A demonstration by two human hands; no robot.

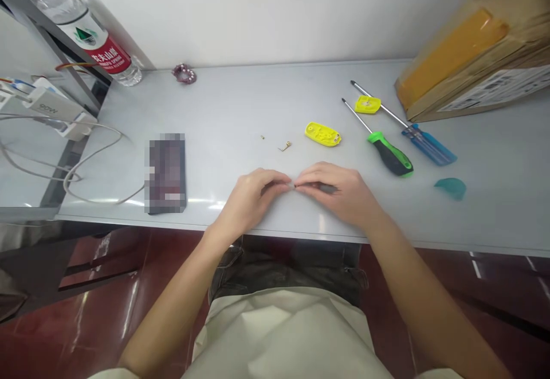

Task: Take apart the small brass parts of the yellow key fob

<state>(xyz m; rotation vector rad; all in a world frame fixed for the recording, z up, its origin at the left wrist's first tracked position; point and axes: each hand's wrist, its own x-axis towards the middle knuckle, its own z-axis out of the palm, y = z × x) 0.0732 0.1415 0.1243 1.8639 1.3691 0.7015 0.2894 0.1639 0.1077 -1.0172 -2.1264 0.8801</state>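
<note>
My left hand [258, 196] and my right hand [339, 190] meet fingertip to fingertip just above the table's front part. Both are closed in a pinch. A tiny dark bit shows at the right fingertips, too small to name; whatever the left fingers hold is hidden. Beyond them lie a small brass-coloured piece with a thin wire [287, 146] and a tinier metal bit [262, 137]. A yellow plastic shell half [323, 134] rests open side up behind my right hand. Farther back, a smaller yellow plastic piece [368, 104] lies against a screwdriver shaft.
Right of my hands are a green-and-black screwdriver [391, 154], a blue-handled screwdriver [429, 144] and a teal scrap [451, 188]. A cardboard box [468, 52] stands back right. At left are a phone [165, 173], a charger with cables [55, 110], a beaded bracelet [184, 74] and a water bottle [98, 41].
</note>
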